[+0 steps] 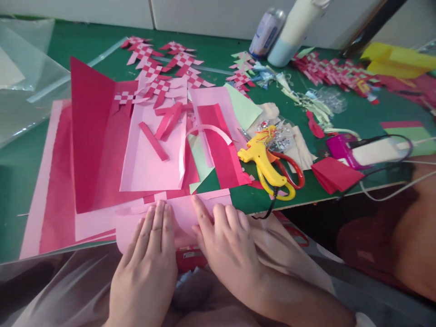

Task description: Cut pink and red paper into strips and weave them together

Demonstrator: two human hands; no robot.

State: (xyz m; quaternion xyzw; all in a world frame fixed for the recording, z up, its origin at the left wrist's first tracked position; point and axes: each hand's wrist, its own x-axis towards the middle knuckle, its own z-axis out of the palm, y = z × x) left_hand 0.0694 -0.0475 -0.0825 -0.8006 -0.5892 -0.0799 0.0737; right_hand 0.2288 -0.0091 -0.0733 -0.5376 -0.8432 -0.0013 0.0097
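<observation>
A light pink paper sheet (pixel 184 215) lies at the table's front edge, with a narrow folded strip along its far side. My left hand (pixel 146 259) rests flat on the sheet's left part, fingers straight and close together. On the right, my right hand (pixel 228 245) presses the fold with its stretched index finger; the thumb is apart from it and the other fingers are curled. Just beyond lie a larger pink sheet (pixel 153 168) with dark pink strips (pixel 153 141) on it and a standing folded crimson card (pixel 91 145).
A yellow glue gun (pixel 264 156) lies by red-handled scissors (pixel 293 170). Woven checkered paper pieces (pixel 150 68) spread behind. A can (pixel 267 34) and a bottle (pixel 296 32) stand at the back. A phone-like white device (pixel 378 150) with cables lies right, near another person's arm (pixel 415 227).
</observation>
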